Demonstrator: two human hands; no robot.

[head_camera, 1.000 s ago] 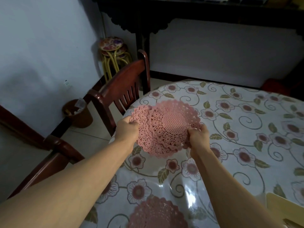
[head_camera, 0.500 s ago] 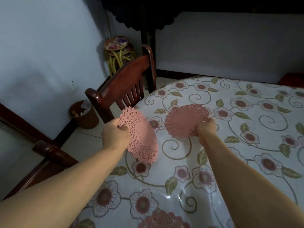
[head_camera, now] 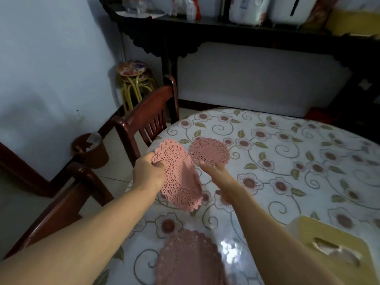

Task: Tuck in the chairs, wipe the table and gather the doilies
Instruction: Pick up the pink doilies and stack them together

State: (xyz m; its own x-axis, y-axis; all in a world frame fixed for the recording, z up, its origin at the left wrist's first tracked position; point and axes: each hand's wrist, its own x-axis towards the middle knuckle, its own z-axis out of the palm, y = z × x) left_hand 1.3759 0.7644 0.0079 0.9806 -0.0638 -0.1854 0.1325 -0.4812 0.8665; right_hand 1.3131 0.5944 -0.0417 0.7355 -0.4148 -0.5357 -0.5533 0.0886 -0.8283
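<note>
Doilies are the pink lace rounds here. One bunch of pink doilies hangs tilted above the near left part of the worktop, pinched at its upper left edge by the left hand, whose fingers curl round the lace. How many rounds are in that bunch is hard to tell. Just beyond it to the right, a single flat doily lies on the floral cover. The right hand hovers just near of that flat doily, fingers straight and loosely spread, holding nothing; its fingertips look close to the lace edge. A darker doily lies flat at the near edge of the worktop between the two forearms. At near right sits a yellow board with a crumpled clear wrapper on it. A dark wooden chair stands against the worktop's far left rim. Past it, by the wall, are stacked yellow-legged stools and a brown bin on the floor.
</note>
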